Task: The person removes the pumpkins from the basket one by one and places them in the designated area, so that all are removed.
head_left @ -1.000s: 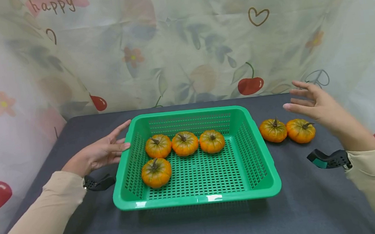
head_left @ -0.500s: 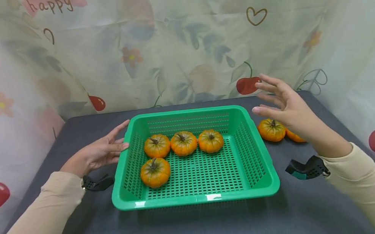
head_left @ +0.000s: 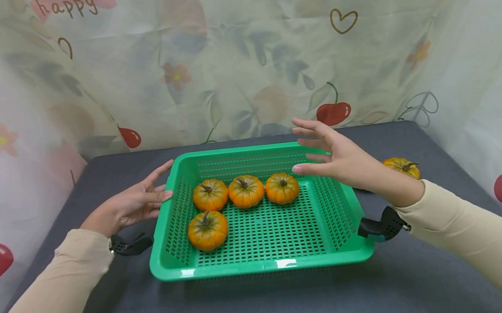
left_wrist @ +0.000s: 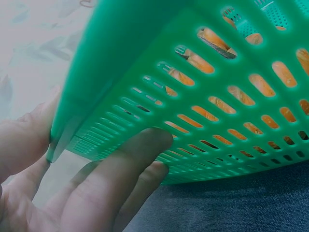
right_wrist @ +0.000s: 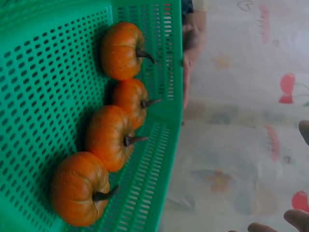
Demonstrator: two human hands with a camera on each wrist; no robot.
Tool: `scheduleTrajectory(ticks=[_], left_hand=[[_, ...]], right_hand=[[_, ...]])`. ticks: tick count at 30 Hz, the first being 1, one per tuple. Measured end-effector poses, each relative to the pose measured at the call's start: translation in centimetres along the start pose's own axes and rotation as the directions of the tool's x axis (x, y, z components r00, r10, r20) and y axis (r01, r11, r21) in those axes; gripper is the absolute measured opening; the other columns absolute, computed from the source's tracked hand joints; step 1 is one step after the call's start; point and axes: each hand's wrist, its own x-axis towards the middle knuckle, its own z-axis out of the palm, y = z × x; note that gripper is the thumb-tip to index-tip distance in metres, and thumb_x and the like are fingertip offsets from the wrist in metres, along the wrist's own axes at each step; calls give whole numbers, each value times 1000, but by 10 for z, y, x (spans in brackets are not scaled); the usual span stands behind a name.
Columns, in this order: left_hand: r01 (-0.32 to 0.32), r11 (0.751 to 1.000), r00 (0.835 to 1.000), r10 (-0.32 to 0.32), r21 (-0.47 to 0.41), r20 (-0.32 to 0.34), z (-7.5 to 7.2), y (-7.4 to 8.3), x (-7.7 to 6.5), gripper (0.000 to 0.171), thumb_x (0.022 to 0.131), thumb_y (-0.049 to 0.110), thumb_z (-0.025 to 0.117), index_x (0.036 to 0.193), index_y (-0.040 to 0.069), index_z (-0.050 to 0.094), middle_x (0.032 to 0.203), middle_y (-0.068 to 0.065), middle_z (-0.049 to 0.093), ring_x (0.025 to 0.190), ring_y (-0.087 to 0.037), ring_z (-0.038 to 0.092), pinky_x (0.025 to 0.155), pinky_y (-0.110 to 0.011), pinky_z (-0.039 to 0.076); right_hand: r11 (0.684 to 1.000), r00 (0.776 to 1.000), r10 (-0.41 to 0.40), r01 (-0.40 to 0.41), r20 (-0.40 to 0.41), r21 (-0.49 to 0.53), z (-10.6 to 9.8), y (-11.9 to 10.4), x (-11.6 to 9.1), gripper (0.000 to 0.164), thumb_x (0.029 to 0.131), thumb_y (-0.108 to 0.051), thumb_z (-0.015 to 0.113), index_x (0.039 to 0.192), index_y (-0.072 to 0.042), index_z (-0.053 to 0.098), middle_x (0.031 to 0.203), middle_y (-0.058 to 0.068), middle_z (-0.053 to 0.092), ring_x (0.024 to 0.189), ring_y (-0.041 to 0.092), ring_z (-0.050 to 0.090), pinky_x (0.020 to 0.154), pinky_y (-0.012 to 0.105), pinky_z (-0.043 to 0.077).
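Note:
A green perforated plastic basket [head_left: 262, 266] holds several small orange pumpkins [head_left: 209, 231], most in a row toward the far side. At its left side my left hand [head_left: 134, 202] touches the basket: the thumb rests at the rim, while in the left wrist view extended fingers [left_wrist: 145, 140] lie against the outer wall. Over the far right corner hovers my right hand [head_left: 333, 153], fingers spread and holding nothing. Below it in the right wrist view are the basketed pumpkins [right_wrist: 108, 137], stems up; only its fingertips [right_wrist: 297, 218] show at the edge.
One more pumpkin [head_left: 402, 167] sits on the dark tablecloth [head_left: 266, 305] right of the basket, partly covered by the right forearm. A patterned curtain [head_left: 241, 65] closes off the back and sides. Each wrist carries a black strapped device [head_left: 382, 225].
My right hand has moved left, from above the pumpkins outside to above the basket's far right corner. It now hides the nearer outside pumpkin. The left hand and basket stay in place.

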Motion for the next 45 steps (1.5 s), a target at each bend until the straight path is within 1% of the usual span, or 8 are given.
scheduleTrajectory(ticks=[10, 19, 25, 29, 32, 35, 41, 45], left_hand=[[-4, 1000, 1000, 4, 7, 12, 0, 0, 1, 90, 98, 5, 54, 153, 45, -5, 161, -19, 10, 102, -21, 69, 86, -40, 58], [-8, 1000, 1000, 8, 15, 13, -1, 1, 1, 90, 99, 5, 53, 153, 45, -6, 161, -19, 10, 102, -21, 69, 87, -41, 58], [-4, 1000, 1000, 4, 13, 15, 0, 1, 1, 90, 99, 5, 53, 153, 45, -6, 161, -19, 10, 102, -21, 69, 87, -41, 58], [-1, 1000, 1000, 1, 13, 18, 0, 1, 1, 90, 99, 5, 53, 153, 45, -7, 162, -18, 8, 103, -20, 69, 87, -40, 57], [-2, 1000, 1000, 2, 14, 18, 0, 1, 0, 90, 99, 5, 53, 153, 45, -7, 162, -18, 8, 102, -20, 69, 87, -40, 57], [-4, 1000, 1000, 4, 16, 17, 0, 1, 0, 90, 99, 5, 53, 153, 45, -6, 161, -18, 8, 102, -20, 69, 87, -41, 57], [-4, 1000, 1000, 4, 17, 15, 0, 1, 1, 90, 99, 6, 53, 153, 44, -7, 162, -18, 9, 102, -20, 69, 87, -40, 57], [-4, 1000, 1000, 4, 17, 15, 0, 1, 1, 90, 99, 6, 54, 153, 43, -8, 162, -18, 9, 101, -20, 69, 87, -40, 58]], right_hand=[[999, 992, -40, 36, 122, 34, 26, -7, 16, 82, 86, -15, 74, 153, -19, 27, 157, 6, 30, 142, 29, 33, 112, 51, 37], [999, 973, -25, 19, 227, 31, 48, -3, 30, 81, 86, -19, 75, 152, -23, 29, 155, 4, 33, 141, 27, 37, 110, 51, 39], [1000, 951, -7, 2, 309, 18, 62, 6, 41, 79, 86, -19, 75, 151, -24, 31, 154, 4, 36, 140, 28, 38, 110, 51, 39], [998, 926, 14, -38, 377, 57, 75, 11, 47, 78, 86, -18, 75, 151, -23, 31, 154, 6, 34, 141, 31, 35, 110, 51, 40], [997, 908, 33, -61, 417, 53, 84, 15, 50, 79, 85, -20, 76, 150, -24, 32, 154, 6, 33, 142, 31, 34, 109, 49, 41], [997, 897, 43, -64, 439, 34, 91, 17, 53, 80, 84, -21, 77, 150, -24, 32, 154, 6, 33, 141, 29, 34, 109, 48, 42], [998, 877, 40, -54, 479, 16, 101, 23, 58, 80, 85, -21, 77, 151, -16, 32, 156, 6, 31, 142, 27, 32, 111, 48, 39], [999, 873, 35, -43, 487, 6, 107, 27, 62, 79, 84, -19, 77, 150, -15, 33, 155, 2, 32, 142, 29, 31, 112, 48, 38]])
